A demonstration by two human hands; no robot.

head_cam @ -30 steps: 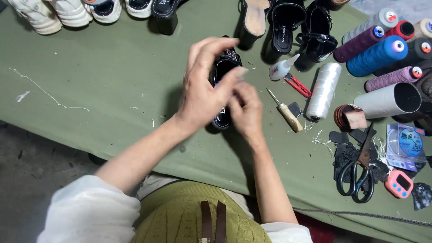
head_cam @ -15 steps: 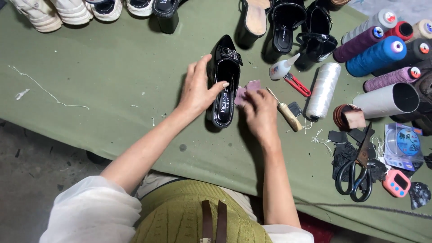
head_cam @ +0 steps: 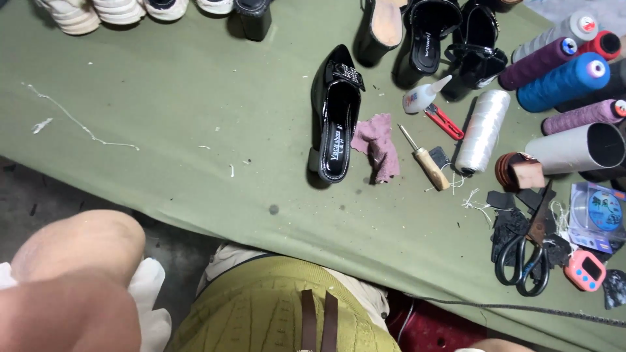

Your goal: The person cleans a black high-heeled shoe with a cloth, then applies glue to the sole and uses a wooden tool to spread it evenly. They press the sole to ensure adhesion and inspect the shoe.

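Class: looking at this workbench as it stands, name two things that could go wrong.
The glue bottle lies on its side, nozzle up by the black shoe; it might leak onto the green cloth. The awl lies loose with its metal tip bare, so a reaching hand might get pricked.

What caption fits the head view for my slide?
Black shoe lies beside a pink rag and awl on the green table; no hands touch it.
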